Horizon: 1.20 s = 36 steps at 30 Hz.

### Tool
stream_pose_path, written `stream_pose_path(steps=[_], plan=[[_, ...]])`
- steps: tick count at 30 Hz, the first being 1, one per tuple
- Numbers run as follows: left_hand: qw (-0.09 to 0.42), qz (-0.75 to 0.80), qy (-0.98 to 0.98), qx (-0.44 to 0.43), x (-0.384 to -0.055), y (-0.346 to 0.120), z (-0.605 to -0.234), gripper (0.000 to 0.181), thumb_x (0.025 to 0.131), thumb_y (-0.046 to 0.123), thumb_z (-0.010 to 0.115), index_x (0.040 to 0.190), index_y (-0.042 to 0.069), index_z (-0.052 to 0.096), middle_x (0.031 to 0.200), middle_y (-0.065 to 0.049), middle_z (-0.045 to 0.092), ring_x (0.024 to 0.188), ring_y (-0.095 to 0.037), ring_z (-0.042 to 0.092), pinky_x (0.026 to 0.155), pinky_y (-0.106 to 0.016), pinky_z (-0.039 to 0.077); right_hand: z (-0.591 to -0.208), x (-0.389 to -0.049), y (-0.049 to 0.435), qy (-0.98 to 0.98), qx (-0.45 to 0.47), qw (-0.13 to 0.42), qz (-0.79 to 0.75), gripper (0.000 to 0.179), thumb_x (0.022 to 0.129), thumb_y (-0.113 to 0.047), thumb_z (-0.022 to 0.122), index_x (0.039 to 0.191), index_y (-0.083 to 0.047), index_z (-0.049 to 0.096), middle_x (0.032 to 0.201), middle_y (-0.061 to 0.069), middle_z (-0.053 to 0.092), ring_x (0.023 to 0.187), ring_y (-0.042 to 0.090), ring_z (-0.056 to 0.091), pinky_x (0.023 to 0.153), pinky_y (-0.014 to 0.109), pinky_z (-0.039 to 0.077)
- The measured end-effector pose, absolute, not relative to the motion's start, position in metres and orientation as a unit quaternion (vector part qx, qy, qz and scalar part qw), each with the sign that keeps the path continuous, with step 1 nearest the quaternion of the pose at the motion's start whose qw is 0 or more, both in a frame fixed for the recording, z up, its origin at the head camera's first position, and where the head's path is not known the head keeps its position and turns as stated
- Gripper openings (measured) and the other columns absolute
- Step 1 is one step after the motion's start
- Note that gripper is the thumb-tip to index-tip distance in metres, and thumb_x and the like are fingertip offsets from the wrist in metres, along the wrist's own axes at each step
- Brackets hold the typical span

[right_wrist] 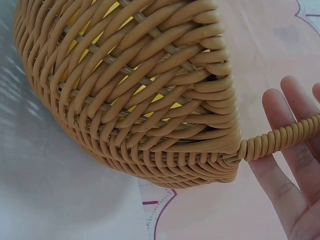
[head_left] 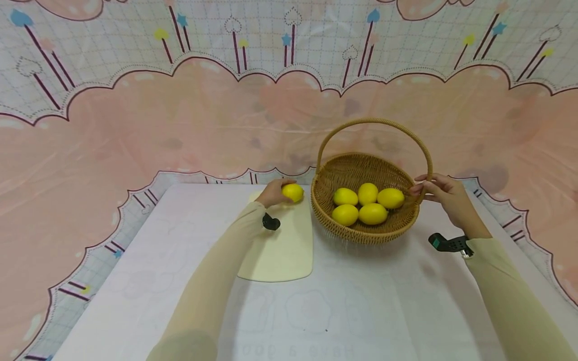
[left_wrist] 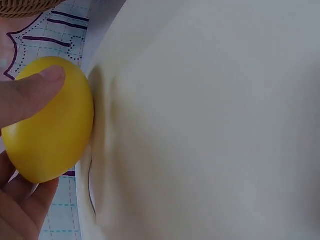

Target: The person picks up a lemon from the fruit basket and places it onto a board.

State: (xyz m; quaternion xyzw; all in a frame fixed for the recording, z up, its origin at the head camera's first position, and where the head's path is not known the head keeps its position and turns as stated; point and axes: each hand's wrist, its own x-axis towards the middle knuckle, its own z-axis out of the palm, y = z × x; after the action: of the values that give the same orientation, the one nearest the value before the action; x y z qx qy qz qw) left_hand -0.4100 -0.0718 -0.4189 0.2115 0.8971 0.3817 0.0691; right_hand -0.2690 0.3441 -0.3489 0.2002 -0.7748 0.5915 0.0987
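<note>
A yellow lemon is in my left hand over the far end of a cream cutting board. In the left wrist view the thumb presses on the lemon from one side, with fingers around its lower end. On the right stands a brown wicker basket holding several lemons. My right hand is at the right foot of the basket's tall handle. The right wrist view shows its fingers extended, resting against the wrapped handle without curling round it.
A white cloth covers the table. Behind it hangs a pink patterned backdrop, which also runs down both sides. The basket's arched handle rises high above its rim, and the board lies just left of the basket.
</note>
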Motion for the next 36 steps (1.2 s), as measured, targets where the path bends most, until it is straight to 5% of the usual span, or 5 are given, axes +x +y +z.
stream_pose_path(steps=[9,36], plan=[[0.059,0.398,0.897,0.181,-0.4132,-0.0741,-0.4221,0.067,0.074,0.0,0.075,0.135,0.006,0.05,0.14,-0.016,0.049,0.128,-0.034,0.044,0.11,-0.046,0.035,-0.3484,-0.2695,0.3439,-0.77,0.205,0.099,0.595,0.021,0.098,-0.008,0.047,0.109,0.004,0.06,0.086,-0.007,0.072,0.084,0.004,0.068,0.074,0.015,0.055],[0.08,0.39,0.894,0.205,-0.4136,-0.0769,-0.4209,0.069,0.075,-0.006,0.072,0.138,0.006,0.047,0.142,-0.016,0.046,0.13,-0.032,0.043,0.109,-0.044,0.038,-0.3486,-0.2698,0.3444,-0.771,0.2,0.098,0.597,0.026,0.098,-0.009,0.047,0.112,0.012,0.055,0.086,-0.007,0.072,0.084,0.003,0.068,0.074,0.015,0.055]])
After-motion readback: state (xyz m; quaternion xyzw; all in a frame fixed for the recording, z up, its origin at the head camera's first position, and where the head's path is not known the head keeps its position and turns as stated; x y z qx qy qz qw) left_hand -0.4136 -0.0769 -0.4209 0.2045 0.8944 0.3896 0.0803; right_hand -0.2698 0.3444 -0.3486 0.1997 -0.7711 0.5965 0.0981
